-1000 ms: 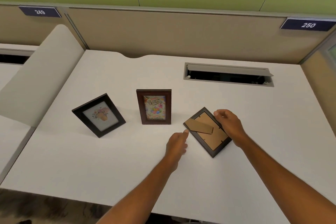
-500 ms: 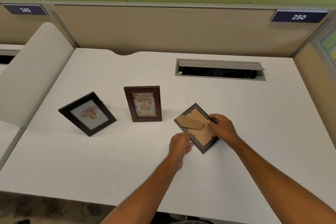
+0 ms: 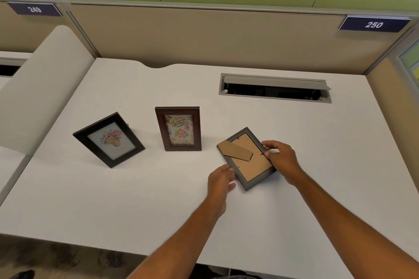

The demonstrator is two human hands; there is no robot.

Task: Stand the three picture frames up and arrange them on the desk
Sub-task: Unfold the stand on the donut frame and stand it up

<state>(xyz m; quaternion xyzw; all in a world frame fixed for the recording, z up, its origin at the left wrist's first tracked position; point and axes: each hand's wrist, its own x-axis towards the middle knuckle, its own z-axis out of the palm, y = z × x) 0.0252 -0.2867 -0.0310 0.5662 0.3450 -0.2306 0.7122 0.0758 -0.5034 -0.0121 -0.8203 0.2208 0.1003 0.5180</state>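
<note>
Two frames stand on the desk (image 3: 136,199): the flower frame (image 3: 108,140) at left and the birthday frame (image 3: 178,128) beside it. The third frame (image 3: 246,158) lies face down to their right, its stand (image 3: 235,150) folded flat. The left hand (image 3: 221,180) pinches its near-left edge; the right hand (image 3: 281,159) grips its right edge, fingers curled

Both forearms bare to frame edge; hands (image 3: 221,180) bare, fingers uncovered.
</note>
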